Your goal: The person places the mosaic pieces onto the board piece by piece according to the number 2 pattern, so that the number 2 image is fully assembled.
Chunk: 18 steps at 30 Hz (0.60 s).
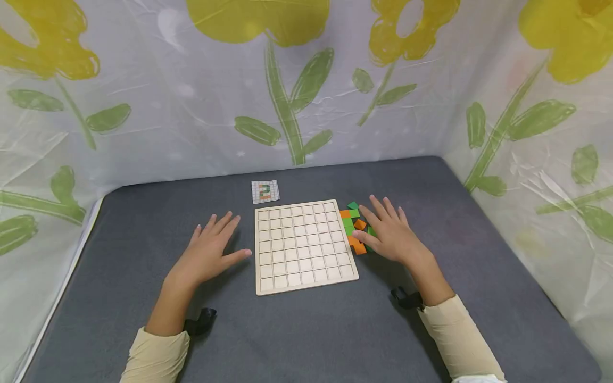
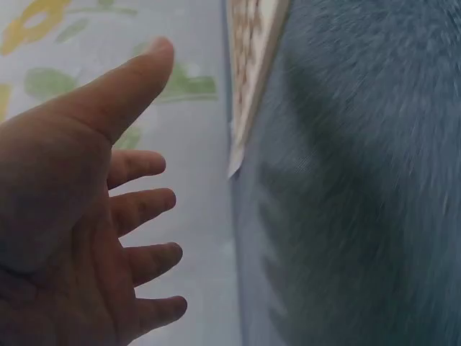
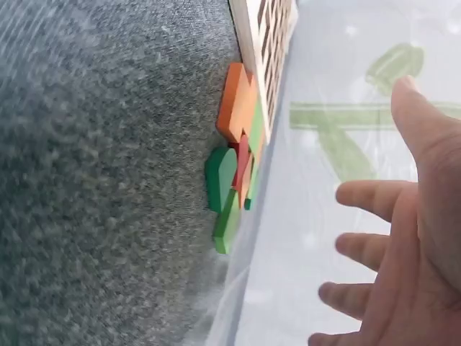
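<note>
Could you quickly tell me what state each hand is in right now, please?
Left hand: open, fingers spread, holding nothing, left of the board.
Right hand: open, fingers spread, holding nothing, over the tiles.

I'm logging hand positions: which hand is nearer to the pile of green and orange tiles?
Right. The right hand hovers open right over the tile pile beside the grid board; the left hand is spread across the board's far side.

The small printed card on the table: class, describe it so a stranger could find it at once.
Start at the grey table and find the pale wooden grid board at its middle. Just past the board's far left corner lies the small printed card, the only flat paper there, showing a tiny green-and-orange grid pattern.
</note>
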{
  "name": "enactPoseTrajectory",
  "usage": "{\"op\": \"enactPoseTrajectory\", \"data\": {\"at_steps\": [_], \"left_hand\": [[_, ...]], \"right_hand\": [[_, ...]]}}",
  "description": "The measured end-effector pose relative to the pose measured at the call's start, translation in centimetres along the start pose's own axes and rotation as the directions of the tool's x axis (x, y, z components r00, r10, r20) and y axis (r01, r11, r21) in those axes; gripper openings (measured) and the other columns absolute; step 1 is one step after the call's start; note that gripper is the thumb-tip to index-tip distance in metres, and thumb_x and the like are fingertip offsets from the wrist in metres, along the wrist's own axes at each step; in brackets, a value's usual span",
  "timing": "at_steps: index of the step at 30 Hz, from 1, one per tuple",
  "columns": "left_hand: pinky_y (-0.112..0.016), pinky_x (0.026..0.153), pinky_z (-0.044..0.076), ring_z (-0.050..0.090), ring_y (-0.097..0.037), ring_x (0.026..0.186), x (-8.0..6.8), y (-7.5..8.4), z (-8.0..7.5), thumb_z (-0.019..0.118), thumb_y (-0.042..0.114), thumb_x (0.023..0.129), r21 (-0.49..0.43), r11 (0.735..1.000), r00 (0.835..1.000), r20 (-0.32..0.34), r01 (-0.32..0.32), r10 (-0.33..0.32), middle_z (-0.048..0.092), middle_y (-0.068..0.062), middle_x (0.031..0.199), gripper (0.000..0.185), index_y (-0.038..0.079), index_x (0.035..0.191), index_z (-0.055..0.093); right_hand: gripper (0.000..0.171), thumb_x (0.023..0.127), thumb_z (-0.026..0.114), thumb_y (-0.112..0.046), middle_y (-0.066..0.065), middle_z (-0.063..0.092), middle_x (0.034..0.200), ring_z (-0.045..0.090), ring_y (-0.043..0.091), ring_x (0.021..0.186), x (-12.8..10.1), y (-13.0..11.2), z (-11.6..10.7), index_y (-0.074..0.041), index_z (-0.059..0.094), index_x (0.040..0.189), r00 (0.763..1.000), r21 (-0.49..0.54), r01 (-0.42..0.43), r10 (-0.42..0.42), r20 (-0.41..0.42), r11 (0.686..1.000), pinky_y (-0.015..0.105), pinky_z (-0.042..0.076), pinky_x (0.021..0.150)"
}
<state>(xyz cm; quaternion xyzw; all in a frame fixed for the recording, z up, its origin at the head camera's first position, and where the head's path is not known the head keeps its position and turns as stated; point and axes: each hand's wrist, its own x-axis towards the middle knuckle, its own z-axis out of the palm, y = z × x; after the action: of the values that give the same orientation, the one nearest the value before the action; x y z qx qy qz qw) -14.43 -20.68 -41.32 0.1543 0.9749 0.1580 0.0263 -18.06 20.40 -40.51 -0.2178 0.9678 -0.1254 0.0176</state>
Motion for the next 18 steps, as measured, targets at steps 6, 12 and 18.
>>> {"op": "enactPoseTrajectory", "data": {"at_steps": [6,12,18], "left_hand": [[-0.061,0.101,0.002,0.004,-0.039,0.133,2.5,0.2,2.2,0.047,0.061,0.084,-0.032,0.999,0.996,0.087,0.001,0.002,0.011,-0.013,0.149,0.086,0.013,0.146,0.012],[-0.06,0.101,0.005,0.009,-0.036,0.133,3.9,0.5,3.1,0.049,0.061,0.083,-0.058,0.998,0.992,0.117,-0.04,0.046,0.023,-0.012,0.146,0.082,0.008,0.142,0.028],[-0.059,0.102,0.006,0.011,-0.034,0.134,4.1,0.4,3.2,0.053,0.065,0.077,-0.075,0.996,0.991,0.123,-0.039,0.048,0.025,-0.01,0.145,0.089,0.008,0.142,0.029]], "right_hand": [[0.07,0.086,0.048,-0.056,0.016,0.017,0.147,0.009,0.039,0.133,0.7,0.1,0.3,-0.013,0.036,0.14,0.994,0.09,-0.024,0.014,0.107,0.996,0.058,0.012,0.102],[0.062,0.086,0.049,-0.054,0.019,0.025,0.143,0.016,0.041,0.13,1.6,0.4,1.1,-0.011,0.047,0.131,0.993,0.096,0.006,-0.017,0.119,0.995,0.056,0.018,0.101],[0.051,0.088,0.056,-0.041,0.017,0.037,0.137,0.029,0.035,0.127,2.4,0.6,1.1,-0.008,0.052,0.127,0.995,0.095,0.038,-0.046,0.089,0.995,0.052,0.027,0.099]]}}
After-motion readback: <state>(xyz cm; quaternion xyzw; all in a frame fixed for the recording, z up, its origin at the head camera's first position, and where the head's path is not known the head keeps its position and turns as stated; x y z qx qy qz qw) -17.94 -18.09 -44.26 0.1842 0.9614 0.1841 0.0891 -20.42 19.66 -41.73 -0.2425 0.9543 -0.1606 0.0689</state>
